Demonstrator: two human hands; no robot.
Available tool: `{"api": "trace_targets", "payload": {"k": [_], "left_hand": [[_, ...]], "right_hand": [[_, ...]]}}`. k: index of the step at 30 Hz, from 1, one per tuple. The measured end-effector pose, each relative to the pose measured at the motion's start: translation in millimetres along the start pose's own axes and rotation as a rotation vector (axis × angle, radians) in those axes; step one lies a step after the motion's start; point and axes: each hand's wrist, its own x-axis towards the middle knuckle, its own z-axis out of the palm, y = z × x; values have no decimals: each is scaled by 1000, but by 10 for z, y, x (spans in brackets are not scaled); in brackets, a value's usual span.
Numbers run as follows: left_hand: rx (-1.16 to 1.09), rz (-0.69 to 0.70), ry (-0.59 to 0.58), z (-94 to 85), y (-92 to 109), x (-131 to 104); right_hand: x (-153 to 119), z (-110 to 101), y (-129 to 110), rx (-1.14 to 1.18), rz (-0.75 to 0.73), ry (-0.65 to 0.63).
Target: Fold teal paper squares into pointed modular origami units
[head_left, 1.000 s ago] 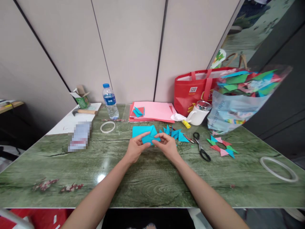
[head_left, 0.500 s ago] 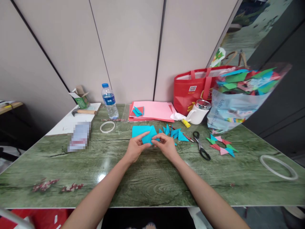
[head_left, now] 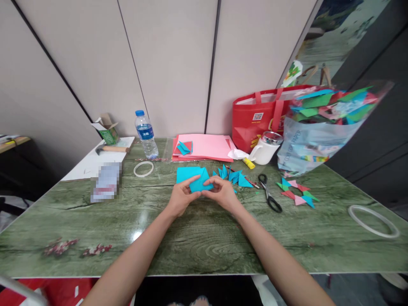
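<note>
Between my hands is a partly folded sheet of blue paper [head_left: 198, 184]. My left hand [head_left: 182, 197] grips its left side, thumb at the lower edge and forefinger across the face. On the right edge, my right hand [head_left: 222, 192] pinches it between thumb and fingers. Just behind lies more flat blue paper [head_left: 185, 173], partly covered by the held piece. Several folded blue paper pieces [head_left: 235, 176] lie just past my right hand. Further right are black-handled scissors [head_left: 269, 193] and a ring of folded coloured paper [head_left: 298, 192].
Pink and red paper [head_left: 205, 146] lies at the back, with a water bottle [head_left: 146, 135] and a hammer [head_left: 113, 148] to its left. A white mug [head_left: 266, 149], a red bag [head_left: 251, 114] and a plastic bag of coloured paper [head_left: 312, 136] stand right. Tape rings [head_left: 143, 169] flank the workspace.
My right fingers have shifted slightly on the right edge of the folded paper, the thumb now closer to the left thumb. My left hand keeps its grip.
</note>
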Motion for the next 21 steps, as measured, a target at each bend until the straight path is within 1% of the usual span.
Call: {"api": "trace_targets", "payload": {"k": [6,12,16,21], "left_hand": [[-51,-42,10,13,39,5],[-59,-44,9,-9,70,18],[-28,-63,14,-18,117,15],[-36,-86,-31,-33,140,21]], "right_hand": [[25,-25,73,79,10,21],[34,-37,84,292,88,-20],[40,-45,59,306,108,-30],[51,-62,68,316,131,-60]]}}
